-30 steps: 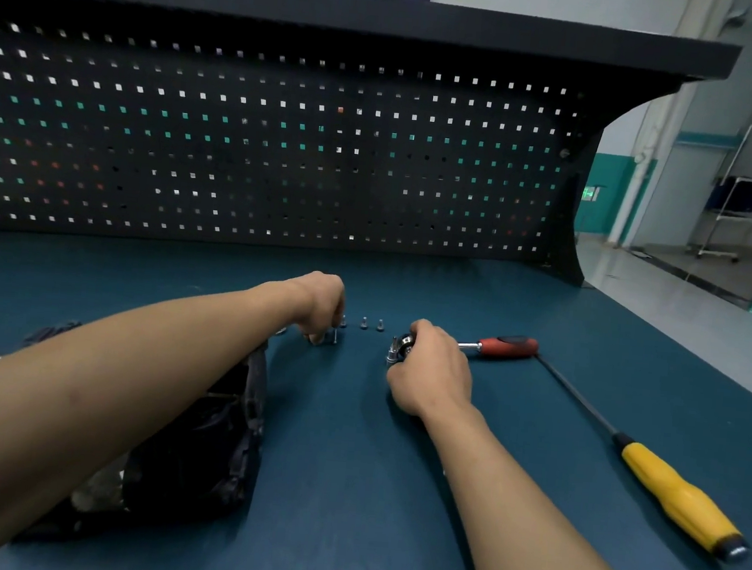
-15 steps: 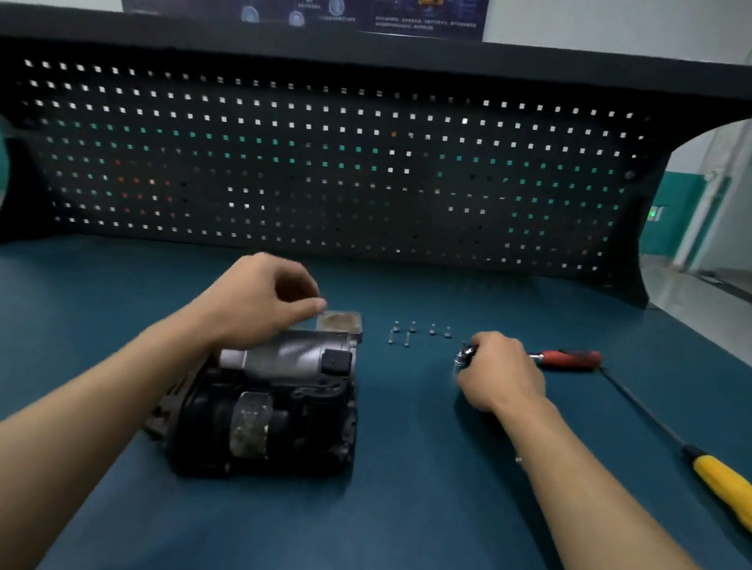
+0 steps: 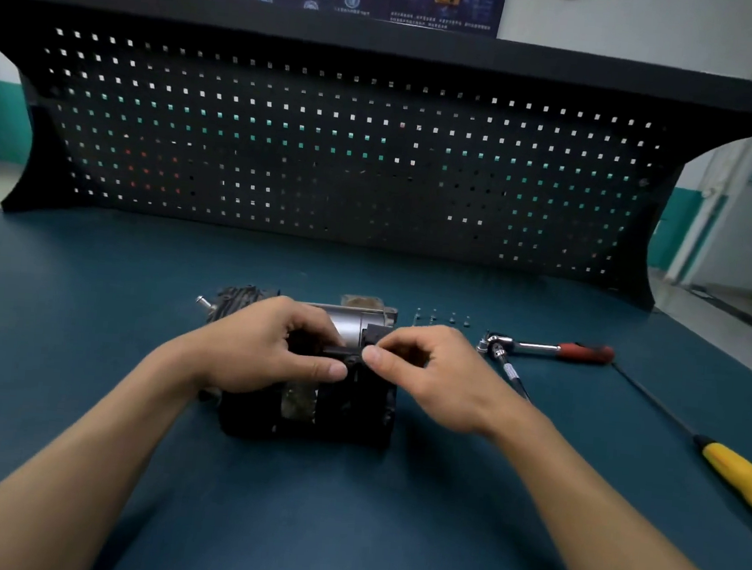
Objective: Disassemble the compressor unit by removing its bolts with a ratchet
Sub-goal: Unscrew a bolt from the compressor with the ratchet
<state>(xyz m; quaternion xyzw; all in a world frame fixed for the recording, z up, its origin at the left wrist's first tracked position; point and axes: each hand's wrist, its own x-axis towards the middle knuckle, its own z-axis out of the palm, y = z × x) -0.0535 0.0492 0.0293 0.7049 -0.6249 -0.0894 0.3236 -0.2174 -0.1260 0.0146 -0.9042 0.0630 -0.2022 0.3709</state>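
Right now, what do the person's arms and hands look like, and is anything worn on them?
The left forearm and the right forearm are bare as far as the picture's lower edge: no sleeve shows. The left hand and the right hand wear no gloves. No ring, watch or marking is visible on the sides facing the camera.

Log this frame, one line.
left hand grips compressor | right hand pinches its black block | ratchet lying on bench | loose bolts beside compressor

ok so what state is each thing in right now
compressor: lying on table, both hands on it
left hand: grips its top
right hand: pinches a black part on it
ratchet: lying on table, unheld
bolts: loose on table
screwdriver: lying on table, untouched
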